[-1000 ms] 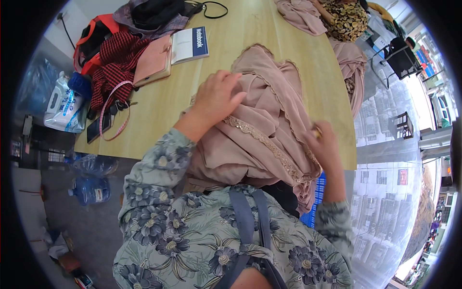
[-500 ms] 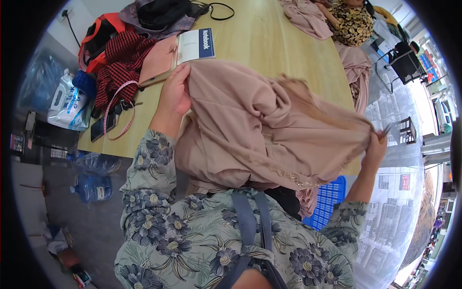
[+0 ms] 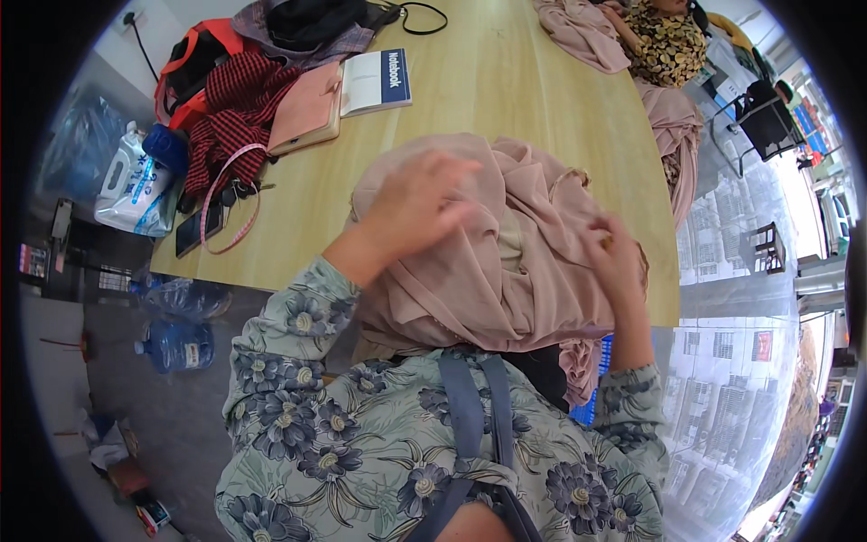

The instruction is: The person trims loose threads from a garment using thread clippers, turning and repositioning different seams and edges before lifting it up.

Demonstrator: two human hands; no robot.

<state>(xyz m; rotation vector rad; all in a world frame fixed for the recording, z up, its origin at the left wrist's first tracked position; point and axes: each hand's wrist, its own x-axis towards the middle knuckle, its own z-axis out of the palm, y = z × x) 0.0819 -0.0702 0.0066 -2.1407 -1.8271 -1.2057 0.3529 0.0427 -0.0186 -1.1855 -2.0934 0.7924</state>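
A dusty-pink cloth garment lies bunched at the table's near edge, spilling toward my lap. Sparkly trim shows on a few of its edges. My left hand is over the upper left of the cloth, fingers apart and slightly blurred, holding nothing. On the cloth's right side rests my right hand, its fingers curled in. A small brownish-gold bit shows at these fingers; what they hold is hidden.
On the wooden table lie a notebook, a pink book, a measuring tape, a phone and checked red cloth. A blue basket stands below right. Another person sits far right with pink fabric.
The garment, stretched between both hands before, is now gathered in a heap. My left hand let go of its edge and moved right over it; my right hand came inward.
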